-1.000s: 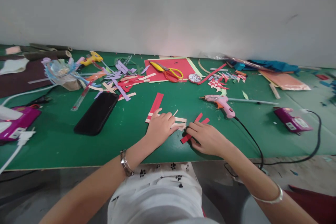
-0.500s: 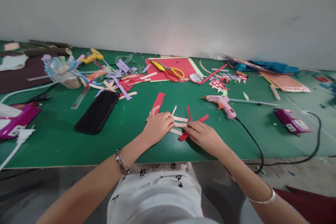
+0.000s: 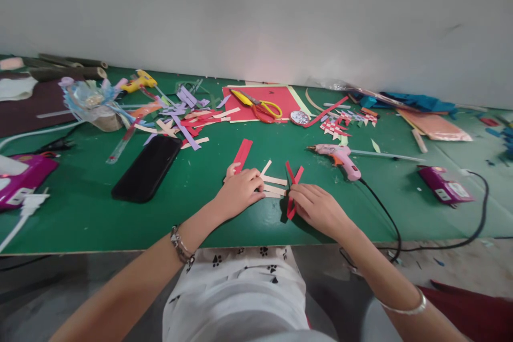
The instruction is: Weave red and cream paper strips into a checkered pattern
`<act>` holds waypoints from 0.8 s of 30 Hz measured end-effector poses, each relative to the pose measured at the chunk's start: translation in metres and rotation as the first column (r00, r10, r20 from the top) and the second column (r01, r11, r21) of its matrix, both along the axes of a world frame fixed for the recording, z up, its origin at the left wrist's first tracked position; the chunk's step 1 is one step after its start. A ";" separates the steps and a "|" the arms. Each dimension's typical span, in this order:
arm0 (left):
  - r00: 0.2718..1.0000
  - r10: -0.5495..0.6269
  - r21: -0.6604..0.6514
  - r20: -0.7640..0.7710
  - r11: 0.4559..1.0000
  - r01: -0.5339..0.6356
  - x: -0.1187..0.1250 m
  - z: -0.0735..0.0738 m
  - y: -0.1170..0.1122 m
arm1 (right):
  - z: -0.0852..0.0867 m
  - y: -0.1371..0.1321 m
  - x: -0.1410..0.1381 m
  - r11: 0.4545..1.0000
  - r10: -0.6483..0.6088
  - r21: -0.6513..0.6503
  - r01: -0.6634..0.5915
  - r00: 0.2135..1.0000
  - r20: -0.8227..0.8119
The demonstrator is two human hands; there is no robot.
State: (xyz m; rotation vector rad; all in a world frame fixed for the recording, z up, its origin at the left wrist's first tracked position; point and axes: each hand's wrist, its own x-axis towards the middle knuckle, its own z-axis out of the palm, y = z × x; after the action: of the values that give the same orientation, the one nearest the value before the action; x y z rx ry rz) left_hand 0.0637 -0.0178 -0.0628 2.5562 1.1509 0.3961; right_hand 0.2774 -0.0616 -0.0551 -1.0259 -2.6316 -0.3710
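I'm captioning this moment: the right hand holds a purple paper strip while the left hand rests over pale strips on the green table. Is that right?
Not quite: the paper strip in the right hand is red, as the head view shows. The left hand does rest over pale strips on the green table.

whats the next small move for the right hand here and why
Probably ease the folded red strip left among the cream strips: the right hand pinches it close beside their free ends, which fan apart, while the left hand lies over them farther left, likely steadying them.
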 end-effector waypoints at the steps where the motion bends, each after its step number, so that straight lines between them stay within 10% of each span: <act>1: 1.000 -0.001 -0.010 -0.003 1.000 0.001 0.000 0.000 0.000 | 0.000 0.000 0.000 1.000 0.000 0.005 0.000 1.000 0.008; 24: 0.990 0.056 -0.224 0.129 0.974 -0.026 -0.004 0.003 0.007 | -0.002 -0.010 -0.010 0.979 -0.090 -0.190 0.077 0.994 -0.062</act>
State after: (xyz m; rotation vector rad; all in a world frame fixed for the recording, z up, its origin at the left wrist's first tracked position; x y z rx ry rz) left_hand 0.0600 -0.0112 -0.0596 2.2809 1.1328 0.4172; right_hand 0.2672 -0.0717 -0.0569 -1.1882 -2.6039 -0.1038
